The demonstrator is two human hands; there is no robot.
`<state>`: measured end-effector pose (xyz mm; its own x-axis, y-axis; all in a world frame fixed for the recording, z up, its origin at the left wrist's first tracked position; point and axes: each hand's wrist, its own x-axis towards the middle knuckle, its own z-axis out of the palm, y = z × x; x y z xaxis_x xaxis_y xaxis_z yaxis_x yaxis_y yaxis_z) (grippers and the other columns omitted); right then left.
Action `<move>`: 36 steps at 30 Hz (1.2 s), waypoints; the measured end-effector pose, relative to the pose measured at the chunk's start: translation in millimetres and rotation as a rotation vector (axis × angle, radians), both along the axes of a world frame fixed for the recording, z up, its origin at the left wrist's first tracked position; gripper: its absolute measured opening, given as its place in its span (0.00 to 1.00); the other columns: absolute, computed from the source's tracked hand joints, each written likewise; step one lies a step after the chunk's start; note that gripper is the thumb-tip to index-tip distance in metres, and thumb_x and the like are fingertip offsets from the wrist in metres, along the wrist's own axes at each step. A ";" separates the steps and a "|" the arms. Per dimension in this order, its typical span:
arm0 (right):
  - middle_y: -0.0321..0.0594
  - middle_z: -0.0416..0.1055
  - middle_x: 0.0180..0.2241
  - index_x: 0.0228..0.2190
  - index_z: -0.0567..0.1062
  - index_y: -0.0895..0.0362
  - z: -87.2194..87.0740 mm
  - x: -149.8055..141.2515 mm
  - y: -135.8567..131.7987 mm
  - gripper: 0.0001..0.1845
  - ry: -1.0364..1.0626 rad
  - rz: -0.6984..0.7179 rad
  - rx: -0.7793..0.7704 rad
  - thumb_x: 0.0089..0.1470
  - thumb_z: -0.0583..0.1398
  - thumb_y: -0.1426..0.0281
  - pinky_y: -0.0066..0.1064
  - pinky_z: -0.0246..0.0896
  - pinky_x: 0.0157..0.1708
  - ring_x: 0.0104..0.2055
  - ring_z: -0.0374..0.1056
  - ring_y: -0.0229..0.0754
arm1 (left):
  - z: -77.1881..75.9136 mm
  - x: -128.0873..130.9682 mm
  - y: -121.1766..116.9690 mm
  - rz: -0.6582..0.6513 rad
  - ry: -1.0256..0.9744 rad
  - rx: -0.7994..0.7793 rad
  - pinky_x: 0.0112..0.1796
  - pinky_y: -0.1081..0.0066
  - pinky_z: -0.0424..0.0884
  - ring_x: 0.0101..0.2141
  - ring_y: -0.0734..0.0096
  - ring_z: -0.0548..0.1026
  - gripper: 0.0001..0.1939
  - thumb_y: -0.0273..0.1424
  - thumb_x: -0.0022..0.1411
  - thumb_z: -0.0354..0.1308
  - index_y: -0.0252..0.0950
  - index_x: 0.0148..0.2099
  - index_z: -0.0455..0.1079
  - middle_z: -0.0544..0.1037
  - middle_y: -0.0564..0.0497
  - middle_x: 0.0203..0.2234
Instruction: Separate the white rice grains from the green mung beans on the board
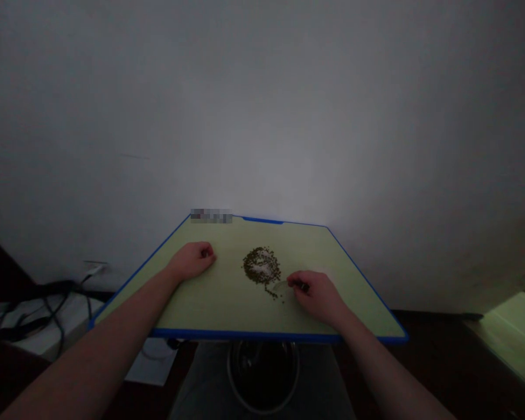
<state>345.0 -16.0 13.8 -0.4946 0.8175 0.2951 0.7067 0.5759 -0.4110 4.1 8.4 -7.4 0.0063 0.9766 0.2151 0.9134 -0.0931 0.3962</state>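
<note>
A pile of small dark greenish grains lies on a pale board with a blue rim, with whitish grains mixed through its middle. A short trail of dark grains runs from the pile toward the near right. My right hand is closed on a thin pale translucent piece, whose tip reaches the trail; its exact kind is unclear in the dim light. My left hand rests on the board left of the pile, fingers curled in, with nothing visible in them.
Below the board's near edge, a round metal bowl sits between my legs. A plain wall rises behind the board. Dark cables lie over a white surface at the left. A pale greenish surface stands at the far right.
</note>
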 end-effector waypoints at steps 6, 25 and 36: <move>0.38 0.77 0.33 0.36 0.77 0.54 -1.0 -5.2 -1.1 0.16 0.000 0.002 0.002 0.47 0.54 0.76 0.29 0.62 0.34 0.34 0.71 0.40 | -2.1 -1.0 0.6 0.001 -0.013 -0.007 0.25 0.72 0.58 0.24 0.70 0.69 0.11 0.38 0.53 0.50 0.37 0.28 0.67 0.72 0.52 0.21; 0.36 0.76 0.32 0.34 0.77 0.53 4.6 -18.8 -7.9 0.17 0.041 0.130 -0.084 0.45 0.54 0.79 0.28 0.61 0.36 0.35 0.70 0.39 | -0.9 -0.9 -0.4 -0.015 -0.005 0.005 0.25 0.73 0.58 0.25 0.71 0.69 0.11 0.38 0.53 0.50 0.37 0.28 0.67 0.72 0.53 0.21; 0.40 0.76 0.31 0.39 0.73 0.59 -6.2 17.3 -1.6 0.17 0.142 -0.088 -0.225 0.44 0.55 0.78 0.29 0.64 0.32 0.31 0.71 0.39 | -2.5 -1.8 0.7 -0.015 0.001 0.022 0.25 0.72 0.58 0.24 0.71 0.69 0.10 0.37 0.52 0.51 0.37 0.28 0.67 0.72 0.52 0.21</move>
